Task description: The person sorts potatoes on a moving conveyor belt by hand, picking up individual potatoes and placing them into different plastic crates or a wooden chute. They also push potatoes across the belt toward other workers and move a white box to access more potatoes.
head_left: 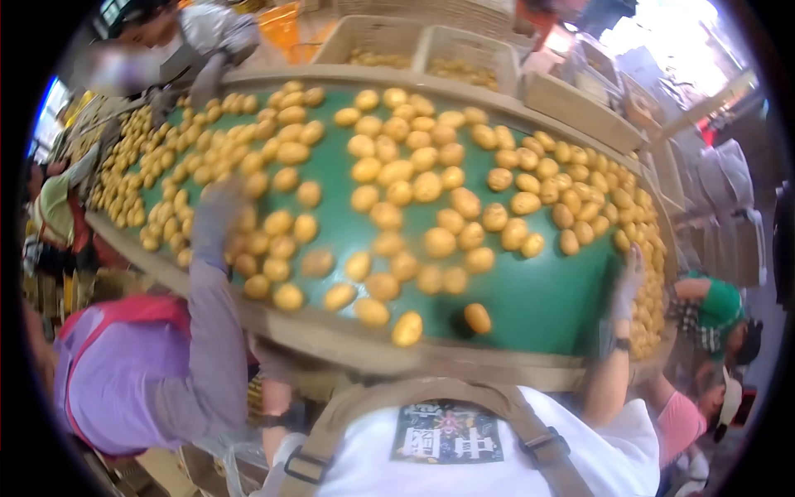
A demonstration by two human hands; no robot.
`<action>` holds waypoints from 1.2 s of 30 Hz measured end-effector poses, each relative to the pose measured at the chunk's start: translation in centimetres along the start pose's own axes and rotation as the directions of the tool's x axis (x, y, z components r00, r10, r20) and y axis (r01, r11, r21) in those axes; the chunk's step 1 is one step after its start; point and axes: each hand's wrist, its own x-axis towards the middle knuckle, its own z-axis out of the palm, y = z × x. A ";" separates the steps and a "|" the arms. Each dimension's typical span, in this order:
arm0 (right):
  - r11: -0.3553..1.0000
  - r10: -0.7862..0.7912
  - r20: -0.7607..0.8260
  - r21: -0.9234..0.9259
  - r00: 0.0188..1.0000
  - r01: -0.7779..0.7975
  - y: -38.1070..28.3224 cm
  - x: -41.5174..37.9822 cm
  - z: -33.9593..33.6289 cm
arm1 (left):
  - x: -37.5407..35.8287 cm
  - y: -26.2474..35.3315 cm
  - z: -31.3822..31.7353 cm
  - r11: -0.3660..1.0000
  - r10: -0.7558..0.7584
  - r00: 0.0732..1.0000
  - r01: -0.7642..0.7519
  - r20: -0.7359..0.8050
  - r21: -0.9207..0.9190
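Many yellow potatoes (396,171) lie spread over a green conveyor belt (530,302). My right hand (627,286), in a pale glove, rests at the right side against a dense heap of potatoes (650,282). Its fingers look stretched out along the heap, and no potato shows in its grip. My left hand (269,360) is low by the near edge of the belt, smeared by motion; its fingers cannot be made out. Closest to me on the belt is a single potato (477,318), with a blurred group (431,277) farther in.
A co-worker in purple reaches a gloved hand (217,217) among potatoes at the left. Across the belt stands another person (224,37). Crates (472,41) holding potatoes line the far side. A raised rim (348,335) borders the belt. More people are at the right.
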 end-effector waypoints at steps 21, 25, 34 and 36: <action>0.633 -0.356 0.751 0.631 0.556 -0.448 -39.7 -13.5 27.2 | -6.3 26.5 1.0 0.043 0.876 -0.250 -0.811 0.413 -0.583; 0.580 -0.574 0.791 0.577 0.214 -0.575 -49.9 -14.2 24.1 | -3.3 24.5 2.2 0.041 0.887 -0.149 -0.918 0.436 -0.395; 0.820 -0.235 0.823 0.453 0.518 -0.349 -41.8 -4.8 22.9 | 16.6 22.4 -8.0 0.098 0.818 0.492 -0.630 0.298 0.771; 0.837 -0.192 0.788 0.443 0.585 -0.322 -41.8 -3.6 23.6 | 18.6 23.4 -9.0 0.307 0.645 0.683 -0.641 0.341 0.703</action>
